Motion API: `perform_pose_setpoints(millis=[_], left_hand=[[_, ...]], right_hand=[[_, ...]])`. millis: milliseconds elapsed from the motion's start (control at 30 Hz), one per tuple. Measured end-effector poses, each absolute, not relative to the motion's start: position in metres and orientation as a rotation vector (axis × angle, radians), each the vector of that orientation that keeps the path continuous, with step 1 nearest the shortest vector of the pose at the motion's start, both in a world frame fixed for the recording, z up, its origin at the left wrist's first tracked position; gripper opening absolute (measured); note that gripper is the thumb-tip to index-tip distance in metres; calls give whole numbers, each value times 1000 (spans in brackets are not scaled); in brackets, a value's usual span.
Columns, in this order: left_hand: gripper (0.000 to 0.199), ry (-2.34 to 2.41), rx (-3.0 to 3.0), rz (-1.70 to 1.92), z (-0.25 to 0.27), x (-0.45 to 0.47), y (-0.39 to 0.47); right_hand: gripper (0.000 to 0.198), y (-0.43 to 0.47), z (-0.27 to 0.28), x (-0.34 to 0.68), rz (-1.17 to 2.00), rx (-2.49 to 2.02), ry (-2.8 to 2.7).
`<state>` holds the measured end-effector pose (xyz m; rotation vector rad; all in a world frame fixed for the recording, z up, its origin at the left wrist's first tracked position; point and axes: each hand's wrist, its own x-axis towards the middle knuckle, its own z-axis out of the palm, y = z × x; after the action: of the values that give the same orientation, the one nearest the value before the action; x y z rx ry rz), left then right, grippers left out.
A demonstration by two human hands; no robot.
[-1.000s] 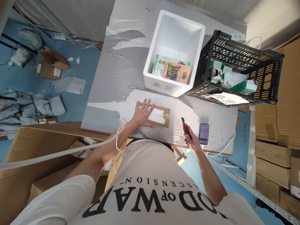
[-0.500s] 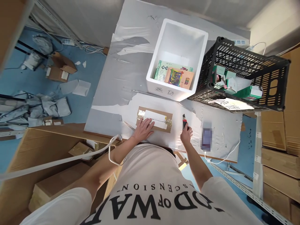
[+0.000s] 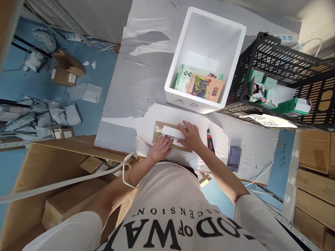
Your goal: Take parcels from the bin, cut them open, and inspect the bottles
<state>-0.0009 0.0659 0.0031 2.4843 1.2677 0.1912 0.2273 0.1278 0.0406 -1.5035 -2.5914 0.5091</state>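
The box (image 3: 170, 131) is laid on the bench (image 3: 125, 82) beneath the left hand (image 3: 161, 148) and right hand (image 3: 191, 136), both rested on it with extended fingers; its long axis is aligned, slightly slanted, from hand to hand.

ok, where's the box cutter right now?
In the head view, the box cutter lies on the table, right of centre, between the right hand on the cardboard box and the phone.
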Motion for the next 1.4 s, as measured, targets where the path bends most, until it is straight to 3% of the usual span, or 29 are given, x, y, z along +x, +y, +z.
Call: perform_pose_setpoints(millis=[267, 500, 633, 767, 933, 1067, 1133, 1233, 1400], left_hand=[[49, 1316, 2433, 135, 10, 6, 68], [52, 1350, 2439, 94, 12, 8, 62], [50, 1380, 2442, 101, 12, 8, 58], [54, 1388, 2414, 123, 14, 8, 59], [67, 1393, 2355, 171, 36, -2, 74], [94, 1251, 2371, 79, 57, -33, 115], [103, 1087, 2412, -1, 60, -53, 139], [98, 970, 2429, -74, 50, -77, 163], [85, 963, 2387, 93, 27, -87, 163]], right_hand=[[47, 144, 54, 209, 495, -1406, -2846], [28, 193, 88, 211, 875, -1559, -2982], [36, 220, 78, 217, 938, -1695, -2823], [40, 224, 52, 225, 738, -1687, -2694], [33, 195, 46, 234, 379, -1211, -2622], [31, 158, 69, 225, 490, -852, -2787], [33, 139, 78, 215, 535, -959, -2869], [52, 116, 79, 201, 563, -1366, -2917], [12, 84, 64, 200, 430, -1572, -2801]])
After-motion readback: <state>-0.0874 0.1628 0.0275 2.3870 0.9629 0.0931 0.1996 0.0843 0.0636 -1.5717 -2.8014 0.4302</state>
